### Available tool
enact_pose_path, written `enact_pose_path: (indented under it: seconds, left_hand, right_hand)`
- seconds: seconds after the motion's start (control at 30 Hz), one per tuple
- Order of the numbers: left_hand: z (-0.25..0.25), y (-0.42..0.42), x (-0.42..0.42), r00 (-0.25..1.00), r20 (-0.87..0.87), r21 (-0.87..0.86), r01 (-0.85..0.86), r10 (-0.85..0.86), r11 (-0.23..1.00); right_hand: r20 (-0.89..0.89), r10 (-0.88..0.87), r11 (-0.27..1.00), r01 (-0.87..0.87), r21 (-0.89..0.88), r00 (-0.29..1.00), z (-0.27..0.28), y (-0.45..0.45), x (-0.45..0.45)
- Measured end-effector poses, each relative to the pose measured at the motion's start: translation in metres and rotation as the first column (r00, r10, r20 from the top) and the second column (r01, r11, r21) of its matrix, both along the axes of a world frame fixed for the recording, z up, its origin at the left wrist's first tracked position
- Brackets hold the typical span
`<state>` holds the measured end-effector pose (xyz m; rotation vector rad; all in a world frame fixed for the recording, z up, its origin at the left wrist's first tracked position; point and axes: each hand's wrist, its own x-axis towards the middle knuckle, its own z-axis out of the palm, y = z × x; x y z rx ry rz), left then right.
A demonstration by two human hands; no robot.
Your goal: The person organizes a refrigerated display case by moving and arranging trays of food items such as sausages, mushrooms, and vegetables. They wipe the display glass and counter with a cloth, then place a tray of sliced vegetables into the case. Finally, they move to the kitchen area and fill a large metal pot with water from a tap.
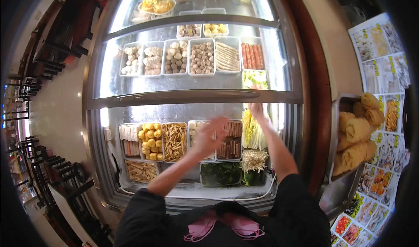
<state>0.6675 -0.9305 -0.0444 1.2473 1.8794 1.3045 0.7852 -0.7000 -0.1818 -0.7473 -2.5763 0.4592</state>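
My left hand [212,135] is blurred, its fingers stretched out above a container of brown strips [230,147] and a container of pale blocks [196,127]; nothing shows in it. My right hand [256,109] reaches under the handle bar of the glass lid [203,97]. Its fingers are partly hidden by the bar and lie near cut green leaves [254,78] seen through the glass. Whether they grip anything cannot be told. Below that hand lie napa cabbage [253,129] and a bundle of enoki mushrooms [254,160].
Behind the glass, containers hold meatballs [202,59] and red sausages [252,55]. Nearer are yellow puffs [151,142] and dark leafy greens [221,174]. A metal tray of fried rolls [355,132] stands at right beside a picture menu [379,168]. Chairs [62,171] line the left.
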Motion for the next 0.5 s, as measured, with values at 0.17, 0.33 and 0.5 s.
enact_pose_path:
  seconds: [0.17,0.33,0.5]
  left_hand:
    - [0.021,-0.048,-0.137,0.579,-0.782,0.019,-0.347,0.230,0.938]
    - [0.022,-0.050,-0.147,0.651,-0.716,0.052,-0.313,0.254,0.948]
    - [0.021,-0.097,-0.109,0.697,-0.688,-0.020,-0.297,0.202,0.955]
  right_hand:
    - [-0.027,0.033,0.930,-0.041,-0.366,0.999,0.128,-0.165,0.076]
    - [0.017,-0.181,0.855,0.166,-0.491,0.983,0.216,-0.270,0.173]
    - [-0.093,-0.474,0.758,0.351,-0.550,0.876,0.250,-0.356,0.266]
